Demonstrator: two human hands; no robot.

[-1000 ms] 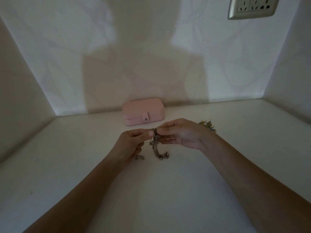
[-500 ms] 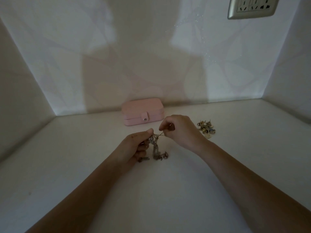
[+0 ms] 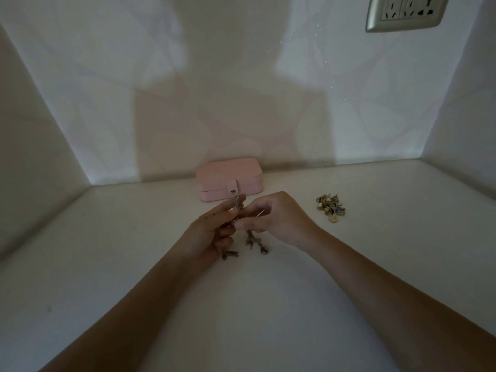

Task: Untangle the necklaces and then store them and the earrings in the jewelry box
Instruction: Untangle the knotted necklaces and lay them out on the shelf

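Note:
A tangle of thin metal necklaces (image 3: 251, 238) hangs between my two hands at the middle of the white surface. My left hand (image 3: 214, 229) pinches the upper part of the chains, with a clasp end sticking up above its fingertips. My right hand (image 3: 276, 218) pinches a fine strand just beside it. Loose ends with pendants trail onto the surface below. The pink jewelry box (image 3: 228, 179) stands closed with its snap tab fastened, against the back wall behind my hands. A small heap of earrings (image 3: 330, 207) lies to the right of my right hand.
White walls close in the surface (image 3: 268, 304) at the left, back and right. A metal-framed power socket (image 3: 405, 12) sits high on the back wall at the right.
My hands drew apart, pulling a strand, then came back together and rose a little. The earring heap, hidden behind my right wrist a second ago, is now in full view.

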